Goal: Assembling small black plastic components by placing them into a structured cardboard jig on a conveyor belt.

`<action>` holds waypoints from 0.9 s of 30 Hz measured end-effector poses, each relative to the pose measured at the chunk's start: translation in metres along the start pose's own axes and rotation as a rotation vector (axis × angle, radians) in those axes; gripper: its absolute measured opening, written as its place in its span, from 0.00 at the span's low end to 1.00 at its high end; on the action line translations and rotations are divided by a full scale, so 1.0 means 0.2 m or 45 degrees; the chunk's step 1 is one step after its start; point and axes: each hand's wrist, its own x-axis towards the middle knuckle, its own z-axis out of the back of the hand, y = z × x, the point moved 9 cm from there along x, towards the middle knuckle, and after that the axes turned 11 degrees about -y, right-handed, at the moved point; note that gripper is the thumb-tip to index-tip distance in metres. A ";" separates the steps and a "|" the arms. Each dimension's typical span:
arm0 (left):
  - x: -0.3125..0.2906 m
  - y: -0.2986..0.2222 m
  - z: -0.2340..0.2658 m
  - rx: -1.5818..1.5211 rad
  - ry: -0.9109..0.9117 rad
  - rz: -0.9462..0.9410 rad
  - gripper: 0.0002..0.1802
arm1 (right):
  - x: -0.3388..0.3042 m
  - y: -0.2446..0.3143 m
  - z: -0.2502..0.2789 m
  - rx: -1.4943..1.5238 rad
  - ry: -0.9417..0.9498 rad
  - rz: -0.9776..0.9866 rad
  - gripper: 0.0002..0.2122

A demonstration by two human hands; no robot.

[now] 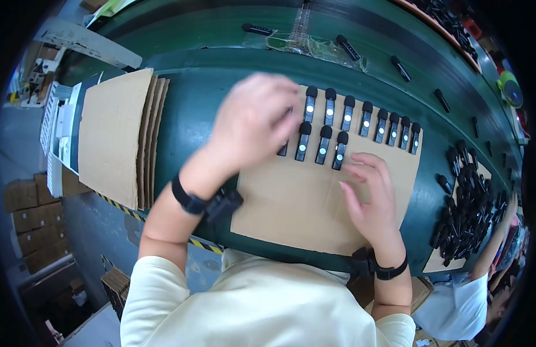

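Observation:
Small black clip-on microphones with foam tops stand in two rows on a flat cardboard sheet [297,202]. The far row runs to a microphone [415,139] near the sheet's right edge; the nearer row is shorter and ends at another microphone [340,150]. My left hand [256,118], smeared by motion, hovers over the left end of both rows and hides part of them. Whether its fingers hold anything does not show. My right hand [369,194] is over the sheet just right of the nearer row's end, thumb and fingers apart, with nothing in it.
A stack of cardboard sheets [115,139] lies to the left. At right, a heap of black microphones [467,202] rests on cardboard, beside a co-worker's arm [499,237]. More microphones, such as one [349,47], lie scattered along the green belt [222,34] beyond.

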 end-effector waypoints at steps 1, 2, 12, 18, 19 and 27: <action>0.05 0.09 0.02 0.058 -0.046 -0.036 0.08 | 0.00 0.02 0.03 0.000 -0.001 0.002 0.15; 0.10 0.19 0.03 0.115 -0.091 -0.072 0.07 | 0.00 0.02 0.06 0.045 -0.020 -0.037 0.15; 0.16 1.26 -0.02 0.540 0.030 0.247 0.12 | 0.00 0.09 0.17 0.261 -0.096 -0.106 0.16; 0.19 1.08 -0.01 0.307 0.052 0.597 0.13 | 0.06 0.09 0.16 0.214 -0.105 -0.054 0.15; 0.21 0.94 -0.02 0.124 0.037 0.496 0.13 | 0.09 0.11 0.16 0.164 -0.123 0.024 0.15; 0.21 -0.14 -0.12 -0.640 0.403 -0.076 0.12 | 0.25 0.07 0.04 0.252 -0.190 -0.221 0.18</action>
